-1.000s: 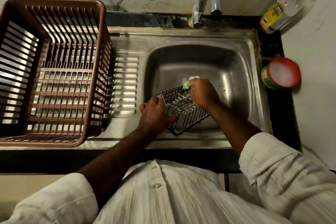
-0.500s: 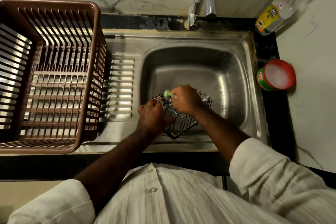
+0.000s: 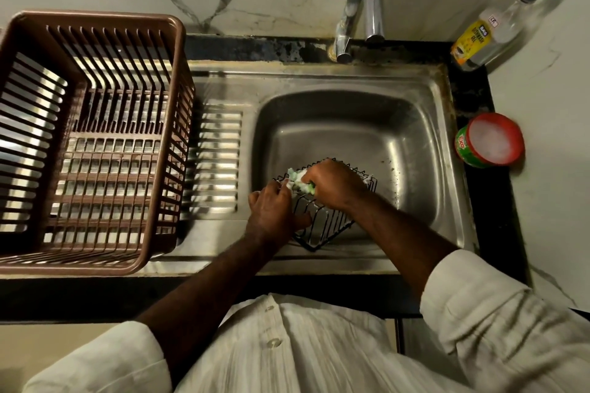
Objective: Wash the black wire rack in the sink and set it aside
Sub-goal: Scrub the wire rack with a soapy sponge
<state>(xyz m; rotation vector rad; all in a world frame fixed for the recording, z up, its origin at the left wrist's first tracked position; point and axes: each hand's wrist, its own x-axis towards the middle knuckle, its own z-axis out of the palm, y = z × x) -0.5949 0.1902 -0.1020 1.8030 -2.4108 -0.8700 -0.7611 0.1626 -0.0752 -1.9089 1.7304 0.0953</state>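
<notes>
Rack [image 3: 322, 226] of black wire sat tilted in the near part of the sink [image 3: 351, 124] in the head view, its near corner close to the basin's near wall. The left hand [image 3: 274, 210] steadied its left edge, grip curled round the wires. The right hand [image 3: 335, 183] pressed a soapy green sponge [image 3: 298, 182] onto the rack's far-left part, grip pinching the sponge. This looked like the scrubbing step. No water showed at the tap [image 3: 367, 0], so rinsing seemed not yet done. The next move probably called for finishing the wires, rinsing, then lifting the rack left toward the brown basket [image 3: 99, 17], held firmly since soapy wire could slip.
</notes>
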